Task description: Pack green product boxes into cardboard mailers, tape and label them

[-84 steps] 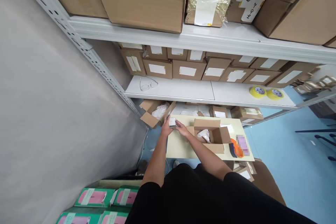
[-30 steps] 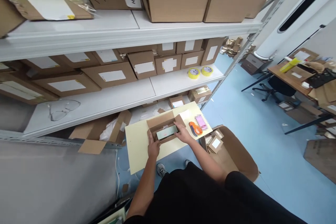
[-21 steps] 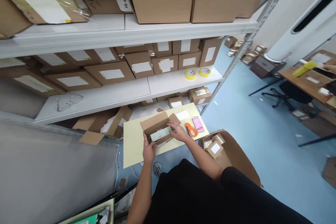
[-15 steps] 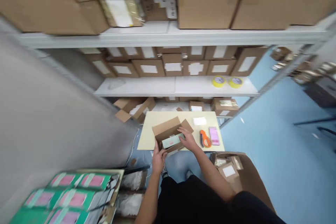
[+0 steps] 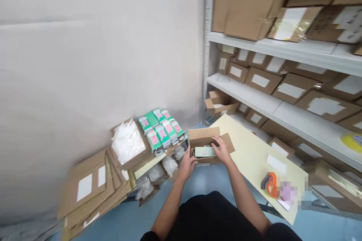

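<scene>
An open cardboard box (image 5: 204, 133), flaps up, is held in front of my body at the left end of the cream table. My left hand (image 5: 187, 163) grips its left side, with the thumb along the near edge. Fingers of my right hand (image 5: 222, 150) reach over the right side into the box and are closed on it, close to the right flap. Inside lies a pale green small box (image 5: 204, 152) with a pink mark; its right end is partly covered by my right hand.
The cream table (image 5: 240, 135) bears an orange tape dispenser (image 5: 272, 185) and a white label (image 5: 276, 163). Left are green packs (image 5: 161, 132), a carton of white material (image 5: 128, 143) and flattened cardboard (image 5: 87, 192). A shelf (image 5: 246, 92) with boxes stands right.
The view has swung left, bringing the green packs and white-filled carton closer to the middle. Both hands carry the cardboard box, now at the table's left end.
</scene>
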{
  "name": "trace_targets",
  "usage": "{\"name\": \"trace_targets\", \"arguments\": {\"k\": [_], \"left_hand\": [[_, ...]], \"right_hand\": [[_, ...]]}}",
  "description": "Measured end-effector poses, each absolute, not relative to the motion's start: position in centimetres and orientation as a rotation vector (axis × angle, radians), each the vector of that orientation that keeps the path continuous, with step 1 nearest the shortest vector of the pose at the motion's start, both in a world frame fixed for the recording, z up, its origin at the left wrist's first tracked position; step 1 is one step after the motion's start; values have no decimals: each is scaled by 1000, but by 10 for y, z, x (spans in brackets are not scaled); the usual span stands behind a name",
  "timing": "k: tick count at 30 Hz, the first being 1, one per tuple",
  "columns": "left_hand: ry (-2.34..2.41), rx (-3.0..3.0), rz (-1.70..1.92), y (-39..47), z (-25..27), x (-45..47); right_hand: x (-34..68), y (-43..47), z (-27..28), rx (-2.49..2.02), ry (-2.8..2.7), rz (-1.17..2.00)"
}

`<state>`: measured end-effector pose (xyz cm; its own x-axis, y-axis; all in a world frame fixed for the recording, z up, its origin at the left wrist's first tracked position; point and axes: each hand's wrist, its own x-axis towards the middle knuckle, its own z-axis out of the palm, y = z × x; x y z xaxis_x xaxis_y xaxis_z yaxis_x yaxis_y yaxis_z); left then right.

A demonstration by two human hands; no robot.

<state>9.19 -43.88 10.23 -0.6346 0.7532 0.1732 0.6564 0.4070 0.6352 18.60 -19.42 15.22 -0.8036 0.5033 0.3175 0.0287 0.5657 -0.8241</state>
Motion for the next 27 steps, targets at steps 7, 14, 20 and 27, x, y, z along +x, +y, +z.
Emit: {"name": "trace_targets", "arguments": {"k": [7,14,20,27], "left_hand": [[2715,1066,1071,-626,118,70],[2827,745,1042,-775,108,67],[2838,417,1036,-831,100,62],[2807,251,1041,-833,91,39]], "right_hand": [[73,-366,168,-67,-2363,1268],[1,-527,158,256,-2531,1251],[-71,-586,142,230,-2740,1100],[-179,-617,123,115,-3033,1010]]}}
